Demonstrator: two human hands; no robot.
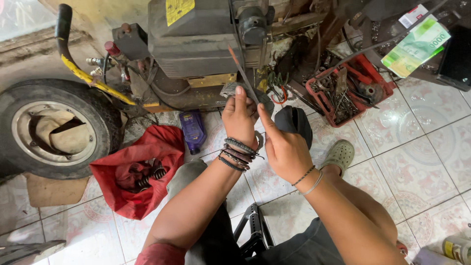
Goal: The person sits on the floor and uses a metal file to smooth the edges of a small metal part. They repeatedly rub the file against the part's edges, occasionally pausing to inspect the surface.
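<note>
Left hand (239, 118) raised over the tiled floor (417, 167), fingers pinched shut on a thin dark rod (244, 74) angled up toward the grey machine (196, 39). Right hand (283, 147) just beside it, forefinger extended, grip on the rod unclear. Left: red bag (132, 167), purple bottle (193, 130), tyre (54, 127). Far right: red tray (351, 88) of tools.

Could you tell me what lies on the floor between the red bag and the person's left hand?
In the head view, a purple bottle lies on the tiles between the red bag and the left hand.
</note>
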